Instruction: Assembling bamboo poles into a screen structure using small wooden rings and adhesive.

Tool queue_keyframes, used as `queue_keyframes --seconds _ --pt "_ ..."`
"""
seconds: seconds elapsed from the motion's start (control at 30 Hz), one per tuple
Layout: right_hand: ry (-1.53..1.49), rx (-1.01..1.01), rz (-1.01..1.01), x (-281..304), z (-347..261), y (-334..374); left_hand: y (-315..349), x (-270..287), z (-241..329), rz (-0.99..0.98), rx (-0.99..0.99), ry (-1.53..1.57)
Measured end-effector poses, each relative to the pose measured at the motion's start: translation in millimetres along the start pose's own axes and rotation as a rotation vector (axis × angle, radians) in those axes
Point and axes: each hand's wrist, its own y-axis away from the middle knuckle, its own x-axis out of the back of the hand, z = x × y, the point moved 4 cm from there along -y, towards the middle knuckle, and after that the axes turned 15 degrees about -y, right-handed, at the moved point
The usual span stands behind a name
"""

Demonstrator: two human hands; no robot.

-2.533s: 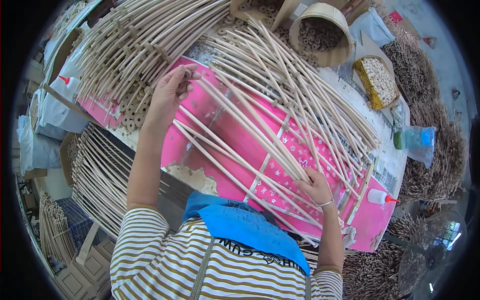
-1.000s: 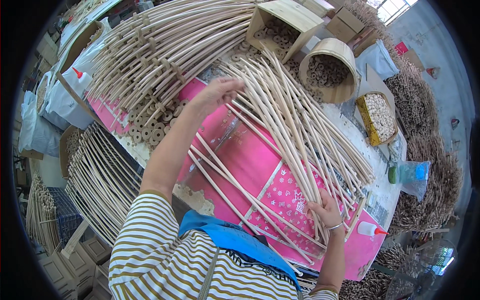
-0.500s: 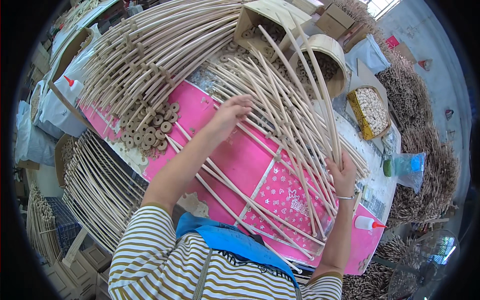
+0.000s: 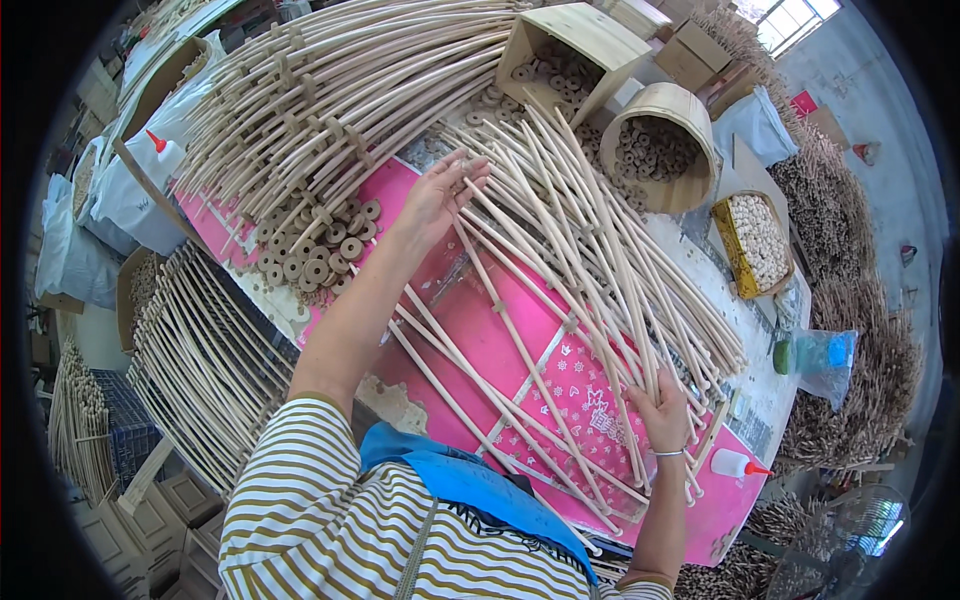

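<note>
A loose pile of long pale wooden rods [image 4: 560,225], several with small round discs threaded on them, lies slantwise across the table. My right hand [image 4: 662,412] is closed round the near ends of several rods at the pile's lower right. At the rods' far left ends is my left hand [image 4: 445,195], its fingers loosely bent and apart by the tips; I see nothing plainly gripped there. One rod with a wooden disc [image 4: 497,306] partway along runs from below my left hand toward me. More loose rods [image 4: 450,362] cross the pink sheet nearer my body.
Loose wooden discs [image 4: 318,262] lie heaped left of the pink sheet [image 4: 480,330], below a stack of rods [image 4: 330,90]. A wooden box [image 4: 590,30] and a round tub [image 4: 700,115] hold discs. A yellow box [image 4: 735,245] holds pale beads; a glue bottle [image 4: 730,463] lies at right.
The raised rods in my right hand have come down onto the pile, and that hand has moved nearer me. My left hand has shifted slightly up and left to the rod ends.
</note>
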Motion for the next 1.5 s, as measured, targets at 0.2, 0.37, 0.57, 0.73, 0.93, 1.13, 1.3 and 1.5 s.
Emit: queue_keyframes --seconds 0.2,0.37,0.57,0.73,0.93,1.13,1.3,1.5 --pt "-0.003 -0.010 0.013 -1.2 12.2 0.1 3.4 -2.1 1.2 -0.033 -0.026 -0.014" --pt "0.028 -0.012 0.034 -2.1 13.8 1.8 1.1 -0.2 -1.6 -0.017 -0.036 -0.035" --pt "-0.029 -0.035 0.038 -3.5 14.1 3.5 -0.7 0.1 -7.2 -0.034 -0.035 0.040" --pt "-0.007 -0.034 0.043 -5.3 15.0 4.4 -1.3 -6.2 -9.0 -0.041 -0.065 0.079" --pt "-0.044 -0.039 0.035 -6.1 14.8 2.8 4.4 -9.1 -13.6 -0.002 -0.039 0.140" --pt "-0.064 -0.050 0.054 -7.4 18.0 5.2 2.7 -4.9 -18.2 0.018 -0.050 0.234" --pt "-0.077 -0.046 0.077 -4.6 19.6 7.7 2.0 1.0 -20.3 0.088 -0.046 0.238" --pt "-0.068 -0.055 0.052 -7.1 21.8 6.7 3.7 -7.2 -22.4 0.092 -0.067 0.235"
